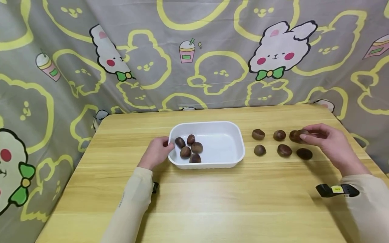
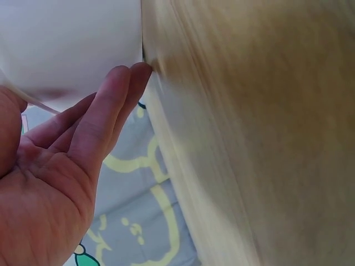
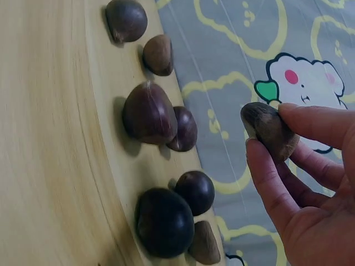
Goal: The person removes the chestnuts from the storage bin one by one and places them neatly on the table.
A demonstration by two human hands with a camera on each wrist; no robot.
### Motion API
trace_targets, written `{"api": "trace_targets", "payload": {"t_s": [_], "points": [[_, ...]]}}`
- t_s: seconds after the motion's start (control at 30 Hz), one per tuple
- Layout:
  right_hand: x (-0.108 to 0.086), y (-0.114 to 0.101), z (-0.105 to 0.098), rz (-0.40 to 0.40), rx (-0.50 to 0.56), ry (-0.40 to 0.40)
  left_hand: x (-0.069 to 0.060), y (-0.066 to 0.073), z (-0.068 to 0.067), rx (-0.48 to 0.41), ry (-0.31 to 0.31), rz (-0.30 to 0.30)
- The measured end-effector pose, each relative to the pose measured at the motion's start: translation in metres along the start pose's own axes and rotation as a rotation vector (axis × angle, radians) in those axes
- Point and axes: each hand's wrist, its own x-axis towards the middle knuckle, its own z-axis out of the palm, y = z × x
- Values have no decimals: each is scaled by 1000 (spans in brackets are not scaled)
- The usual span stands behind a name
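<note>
My left hand [image 1: 156,152] holds the left end of a white plastic tray [image 1: 220,161], thumb at its rim and fingers along the outer wall in the left wrist view. Several brown chestnuts [image 1: 185,152] lie in the tray's left part. Over the right side of the table, my right hand [image 1: 332,145] pinches one chestnut [image 3: 270,130] between thumb and fingers, lifted off the wood in the right wrist view. Beneath and left of that hand, more chestnuts [image 1: 284,150] lie in two loose rows; a dark one [image 1: 304,154] sits nearest the hand.
The wooden table [image 1: 206,206] carries the tray and the chestnuts. A grey patterned curtain [image 1: 212,40] hangs directly behind the table's far edge and along its left side. Black straps [image 1: 337,190] circle the wrists.
</note>
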Motion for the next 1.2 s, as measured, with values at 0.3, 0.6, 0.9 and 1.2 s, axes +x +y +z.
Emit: {"api": "trace_targets", "payload": {"t_s": [0.3,0.6,0.9,1.2], "points": [[-4,13,-10,27,-65,52,-2,-3,-1,10,9,-1],[-13,32,-31,79,10,87,1,-1,-2,6,-1,5],[-16,55,-18,129,-225,17,-2,-5,-4,16,-2,0],[-16,61,-23,188,-308,-12,0,-2,-1,11,-10,-4]]}}
